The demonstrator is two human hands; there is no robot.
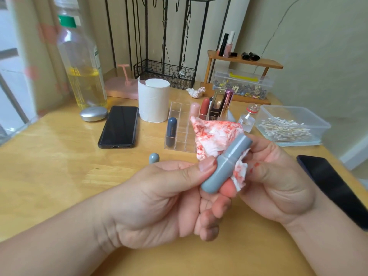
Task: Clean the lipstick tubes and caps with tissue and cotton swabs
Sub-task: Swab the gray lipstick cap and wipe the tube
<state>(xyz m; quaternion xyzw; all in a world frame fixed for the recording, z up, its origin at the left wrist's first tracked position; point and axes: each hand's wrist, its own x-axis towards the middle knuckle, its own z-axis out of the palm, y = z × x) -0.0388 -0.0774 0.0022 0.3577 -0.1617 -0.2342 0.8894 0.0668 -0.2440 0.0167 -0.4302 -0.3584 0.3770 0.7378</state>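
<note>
Here, above the worktop [59, 166], the left hand [169, 196] holds its grip clamped on a grey lipstick tube [225, 162]; the right hand [278, 182] pinches stained tissue [215, 136] against it. The tissue half hides an organiser [179, 124] at 12 o'clock; a loose cap [154, 157] lies at 10, swabs [284, 129] at 2.

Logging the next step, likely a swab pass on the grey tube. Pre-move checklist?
1. Grip: left hand holds the grey tube: ok.
2. Wipe: tissue pinched in the right hand against the tube is heavily red-stained: not ok for more wiping.
3. Supply: cotton swabs lie in the open box on the right: ok.
4. Fresh sheet: tissue roll stands upright: ok.
5. Lid: grey cap lies apart from both hands: ok.
6. Inside of the tube clean: cannot tell, opening not visible.
</note>
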